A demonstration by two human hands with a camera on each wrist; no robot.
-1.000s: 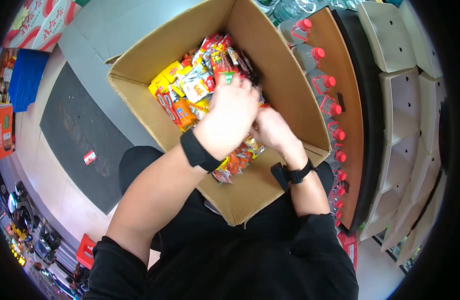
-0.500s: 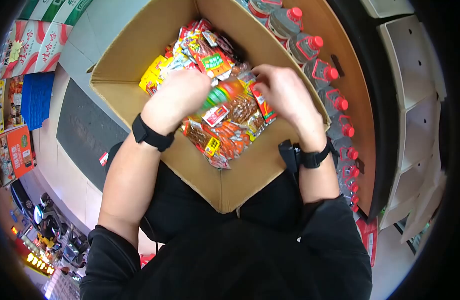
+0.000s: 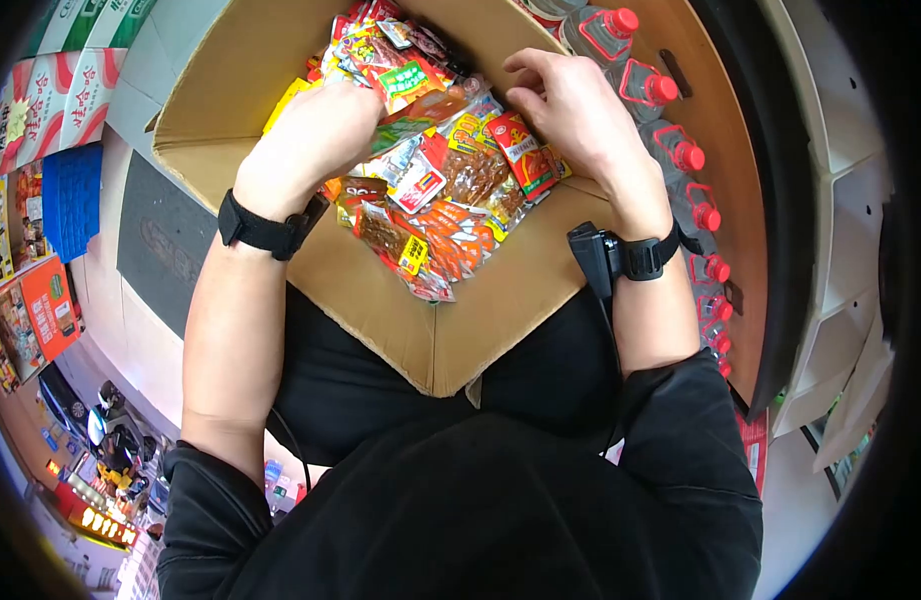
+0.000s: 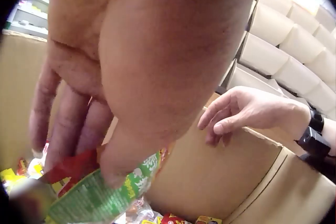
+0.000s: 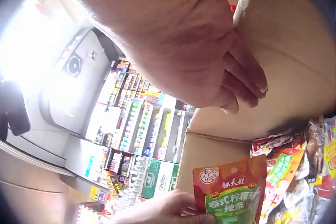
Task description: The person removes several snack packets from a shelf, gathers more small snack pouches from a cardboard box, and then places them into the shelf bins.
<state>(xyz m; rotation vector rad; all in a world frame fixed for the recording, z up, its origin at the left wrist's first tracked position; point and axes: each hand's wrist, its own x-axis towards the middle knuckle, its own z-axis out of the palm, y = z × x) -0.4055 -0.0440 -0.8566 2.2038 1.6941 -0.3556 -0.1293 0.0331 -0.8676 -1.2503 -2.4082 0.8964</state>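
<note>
The cardboard box [image 3: 381,345] stood open in front of me, near corner toward my lap, w/ a heap of snack packets [image 3: 471,215] inside. My right hand [image 3: 581,105] hung by the box's right wall, fingers loosely bent, thumb apart, nothing in it. My left hand [image 3: 321,130] was over the heap's left side, closed to a thin pinch on one red-and-green pouch [image 5: 231,187].

I judged the pouch v. light, soft & bendy, prob. a bit slick on the film, so a lazy pinch cld let it slide. Not fragile imo, tho a hard squeeze mid-face might squash the contents. Best hold, I reckoned: flat pinch nr an edge, thumb one side, fingers t'other, abt what I had.

Rel. to the grip, the pouch stuck out past my left fingertips, toward the right hand but well apart from it, above the heap; cldn't tell if its underside touched the packets. Per the right wrist view, the pinch sat low at one side edge, most of the printed face uncovered.
</note>
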